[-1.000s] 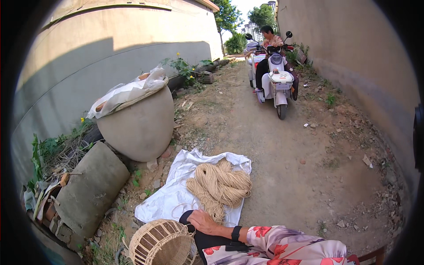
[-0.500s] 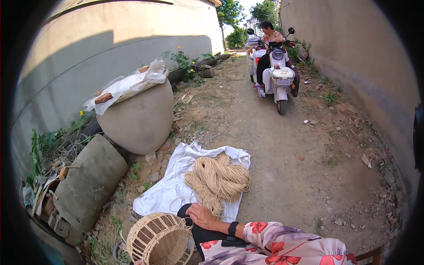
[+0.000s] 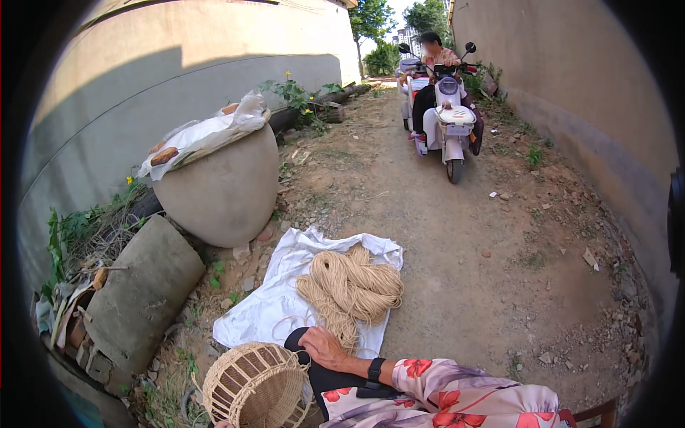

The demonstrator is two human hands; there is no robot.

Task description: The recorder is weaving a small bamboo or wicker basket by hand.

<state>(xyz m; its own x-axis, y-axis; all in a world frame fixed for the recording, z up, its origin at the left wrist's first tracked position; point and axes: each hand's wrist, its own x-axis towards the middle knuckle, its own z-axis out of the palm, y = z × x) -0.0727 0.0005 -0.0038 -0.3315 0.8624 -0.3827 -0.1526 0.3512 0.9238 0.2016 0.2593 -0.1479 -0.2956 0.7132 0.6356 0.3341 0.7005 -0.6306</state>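
Note:
A round woven basket (image 3: 246, 378) with an open lattice of spokes and a braided band lies tilted at the lower left, its hollow facing right. Only a sliver of my left hand (image 3: 223, 424) shows at the lower edge, gripping the basket's near side. My right hand (image 3: 327, 347), with a dark watch on the wrist, rests on my black-clad knee (image 3: 296, 339) beside the basket. Its fingers drape over the knee and seem to hold nothing. Beyond the knee, thick hanks of tan cord (image 3: 349, 285) lie on a white sheet (image 3: 267, 303) on the ground.
A large clay vat (image 3: 221, 185) covered with plastic stands on the left, near a fallen grey cylinder (image 3: 146, 289) and rubble. Up the dirt lane (image 3: 428, 257), a person (image 3: 439, 60) sits on a white three-wheeled scooter (image 3: 451, 121). Walls line both sides.
The person on the scooter has turned their head more toward me. My hands, the basket and the cord keep their places, with a slight shift of the view.

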